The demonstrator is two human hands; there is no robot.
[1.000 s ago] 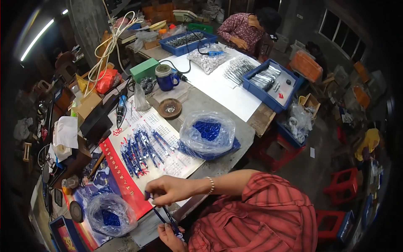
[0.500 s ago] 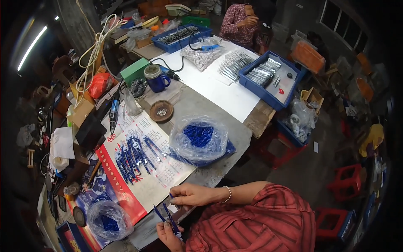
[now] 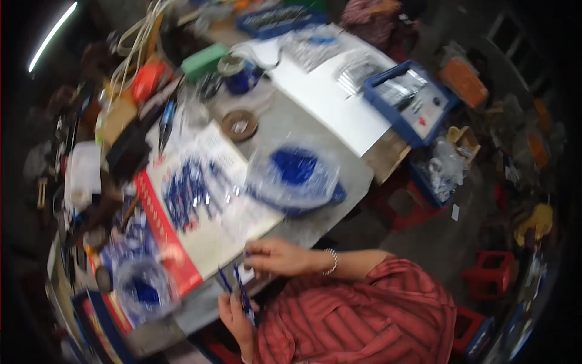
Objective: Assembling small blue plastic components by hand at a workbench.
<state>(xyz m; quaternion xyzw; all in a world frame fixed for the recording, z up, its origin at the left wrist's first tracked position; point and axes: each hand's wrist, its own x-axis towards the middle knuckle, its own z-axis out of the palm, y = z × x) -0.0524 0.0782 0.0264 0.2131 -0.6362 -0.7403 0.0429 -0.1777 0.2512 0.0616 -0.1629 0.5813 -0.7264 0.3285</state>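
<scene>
Head view: your left hand (image 3: 237, 315) pinches thin blue pens (image 3: 242, 294) at the near table edge (image 3: 339, 209); your right hand (image 3: 280, 256), fingers curled, could knock them floorward.

Person wears a red shirt (image 3: 364, 321) with thin dark stripes, short-sleeved, forearms bare. Beaded bracelet (image 3: 333, 262), pale and thin, sits on the right wrist just behind the right hand (image 3: 279, 256). Left hand (image 3: 235, 312) bare; picture motion-blurred, finer details unclear.
</scene>
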